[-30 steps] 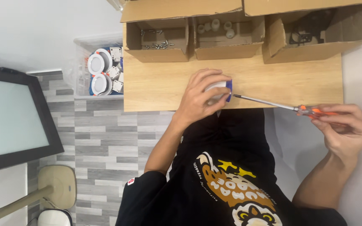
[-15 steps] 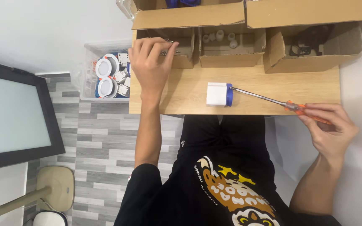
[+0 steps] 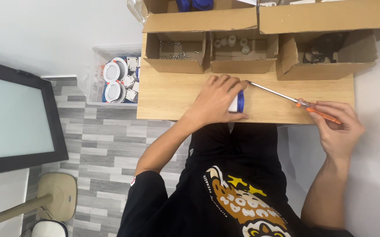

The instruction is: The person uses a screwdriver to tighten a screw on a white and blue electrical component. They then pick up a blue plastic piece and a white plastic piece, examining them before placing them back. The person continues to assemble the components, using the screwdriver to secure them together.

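The white-and-blue part (image 3: 237, 102) sits on the worktop (image 3: 168, 94) near its front edge, under the left hand (image 3: 216, 100), fingers clamped over it. The screwdriver (image 3: 286, 98), fingers of the right hand (image 3: 337, 127) closed on its orange handle, slants leftward, tip just beside the part.

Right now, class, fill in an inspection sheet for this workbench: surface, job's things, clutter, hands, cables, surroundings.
Surface: light wooden bench.
Job's things: white-and-blue part under the left hand; orange-handled screwdriver, tip at the part.
Clutter: open cardboard boxes of screws, white pieces, black parts.
Hands: left hand covers the part; right hand grips the screwdriver handle.
Cables: nothing seen.
Surroundings: clear bin of round white fittings, dark-framed panel, grey floor.
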